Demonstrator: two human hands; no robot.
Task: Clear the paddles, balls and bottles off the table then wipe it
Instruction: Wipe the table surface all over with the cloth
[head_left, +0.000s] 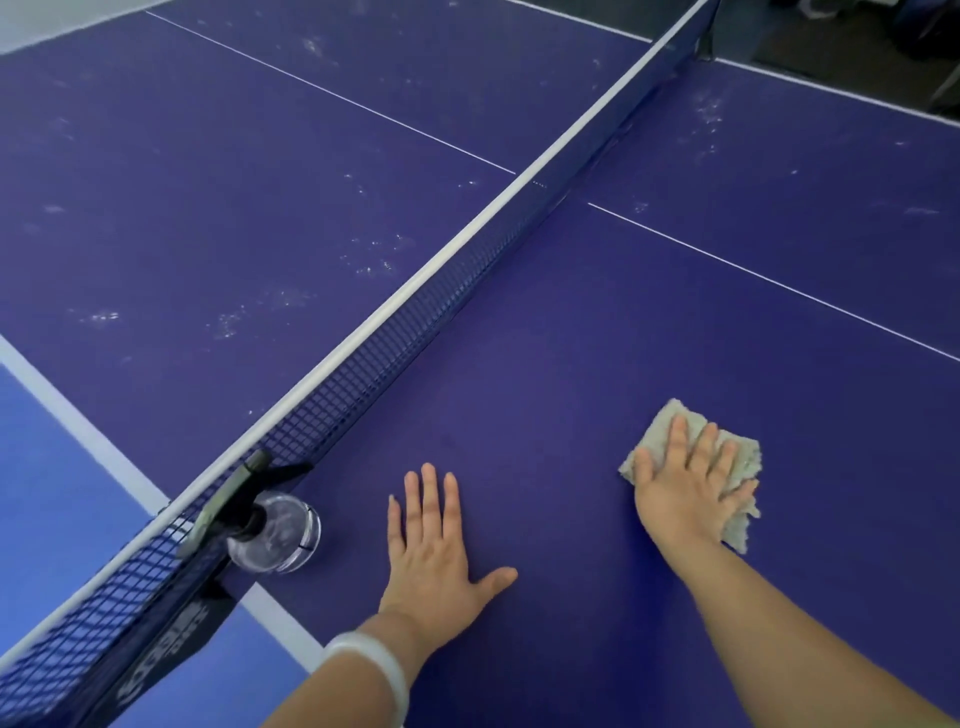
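Note:
A dark blue ping-pong table (519, 374) fills the view, split by a net (415, 312) running from lower left to upper right. My right hand (691, 483) presses flat on a grey-beige cloth (743, 457) on the near half, right of the net. My left hand (436, 545) lies flat on the table with fingers spread and holds nothing. A clear spray bottle (280, 535) with a black trigger head stands by the net post at the table's near edge, left of my left hand. No paddles or balls are in view.
White dusty smudges (374, 260) dot the half beyond the net and the far right corner (709, 117). A lighter blue floor (57, 493) lies left of the table's white edge line. Dark objects sit off the far right corner.

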